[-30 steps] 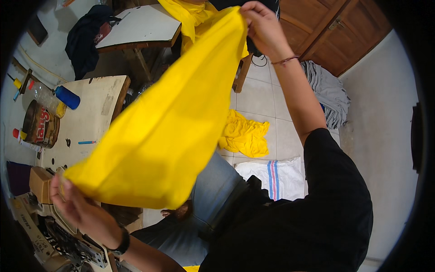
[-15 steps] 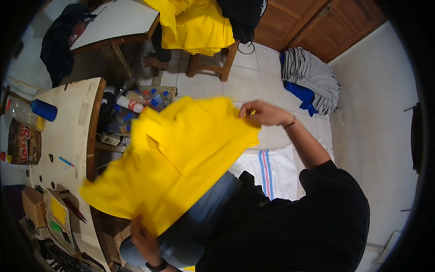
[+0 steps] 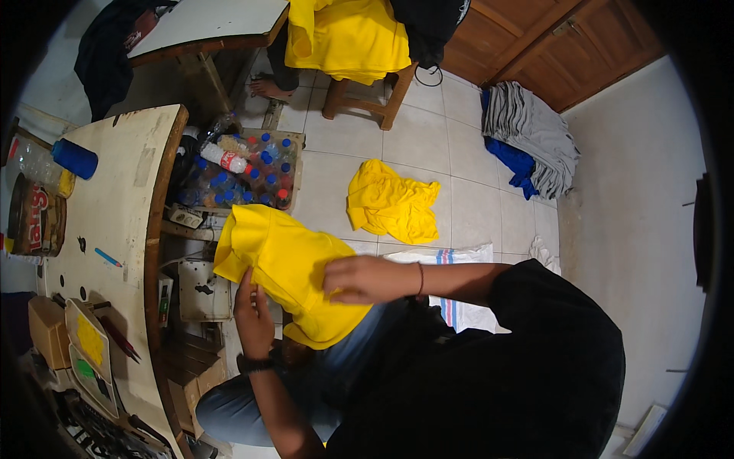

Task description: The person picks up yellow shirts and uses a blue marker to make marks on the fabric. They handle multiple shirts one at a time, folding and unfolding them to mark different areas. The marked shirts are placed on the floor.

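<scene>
You have the yellow cloth (image 3: pixel 294 252) in front of you, partly over your lap, its far end reaching out toward the counter (image 3: pixel 115 203) on your left. Your left hand (image 3: pixel 255 315) grips the cloth's near edge between thumb and fingers. Your right hand (image 3: pixel 363 279) lies against the cloth's right side with fingers bent; it is blurred, so you cannot tell whether it is pinching the fabric or just touching it.

Under the cloth are your blue jeans (image 3: pixel 237 409). Past your right hand, a crumpled yellow garment (image 3: pixel 394 203) lies on the tiled floor (image 3: pixel 336 138), and just nearer you is a white sack (image 3: pixel 474 317) with blue and pink stripes, partly hidden by your right forearm. Beyond the cloth sits a crate (image 3: pixel 298 172) of plastic bottles (image 3: pixel 267 172).

On the counter you have a blue thread cone (image 3: pixel 74 159), a brown jar (image 3: pixel 38 222) and a blue pen (image 3: pixel 108 256). Farther out, a wooden stool (image 3: pixel 390 99) carries a yellow fabric pile (image 3: pixel 355 38), and a stack of grey cloth (image 3: pixel 535 130) rests partly on blue cloth (image 3: pixel 508 162) near the wooden door (image 3: pixel 577 42).
</scene>
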### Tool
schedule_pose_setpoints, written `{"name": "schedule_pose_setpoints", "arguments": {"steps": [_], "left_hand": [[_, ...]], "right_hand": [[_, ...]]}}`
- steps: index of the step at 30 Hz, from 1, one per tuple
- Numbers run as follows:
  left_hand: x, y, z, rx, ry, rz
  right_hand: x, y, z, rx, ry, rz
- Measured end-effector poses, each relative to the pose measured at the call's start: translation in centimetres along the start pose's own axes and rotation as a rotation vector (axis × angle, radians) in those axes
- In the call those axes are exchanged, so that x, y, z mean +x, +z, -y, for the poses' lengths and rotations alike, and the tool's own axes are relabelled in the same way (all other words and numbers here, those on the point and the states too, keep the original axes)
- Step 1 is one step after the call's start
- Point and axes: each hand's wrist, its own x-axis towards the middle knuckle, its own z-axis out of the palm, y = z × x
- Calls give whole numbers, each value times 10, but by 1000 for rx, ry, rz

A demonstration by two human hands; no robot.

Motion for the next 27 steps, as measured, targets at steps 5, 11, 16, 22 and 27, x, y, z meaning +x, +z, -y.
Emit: {"name": "schedule_pose_setpoints", "arguments": {"steps": [5,11,16,22,27], "left_hand": [[21,-3,27,-97,8,61],[33,-10,16,-73,69,92],[52,22,7,21,108,-13],[43,29,-18,-132,20,-216],[39,28,-10,-186,-39,-190]], "right_hand": [[7,35,1,-287,-115,26],[5,25,15,-245,-112,44],[-3,23,15,-187,-128,-24],[-8,29,11,-217,-131,0],[-10,29,7,-242,-165,3]]}}
